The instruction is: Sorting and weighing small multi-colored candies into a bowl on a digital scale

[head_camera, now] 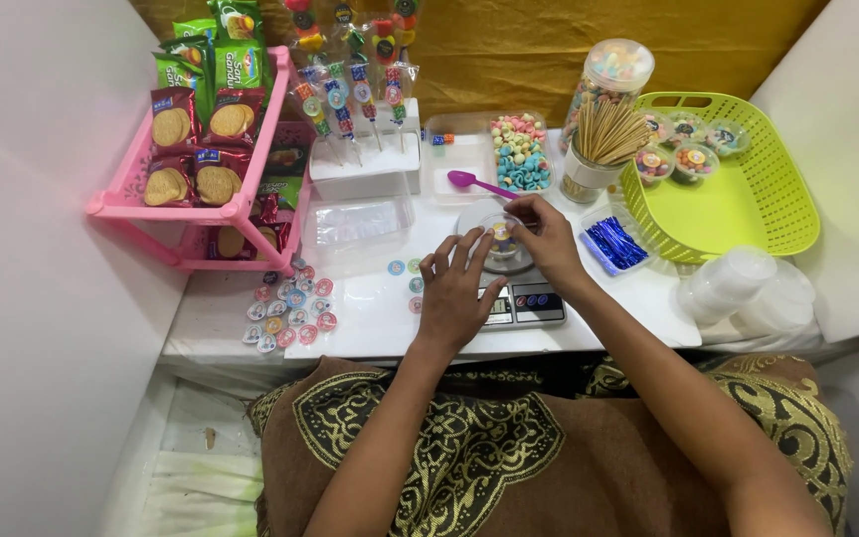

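Observation:
A small clear plastic cup [498, 235] with a few coloured sweets stands on the round pan of a kitchen scale [526, 302] at the table's front. My right hand [547, 237] rests on the cup's right side, fingers curled around its rim. My left hand [457, 289] lies flat on the table just left of the scale, fingers apart, its fingertips touching the scale pan. A purple plastic spoon [477, 182] lies just beyond the cup, against a clear tray of pink, blue and white sweets [520, 151].
A pink rack of biscuit packs [206, 149] stands at left, round stickers [290, 306] before it. Lollipops stand in a white block [365, 169]. Right: a cup of wooden skewers [603, 139], a sweets jar [612, 70], a green basket [738, 194] holding filled cups, blue twist ties [613, 244], stacked clear lids [738, 283].

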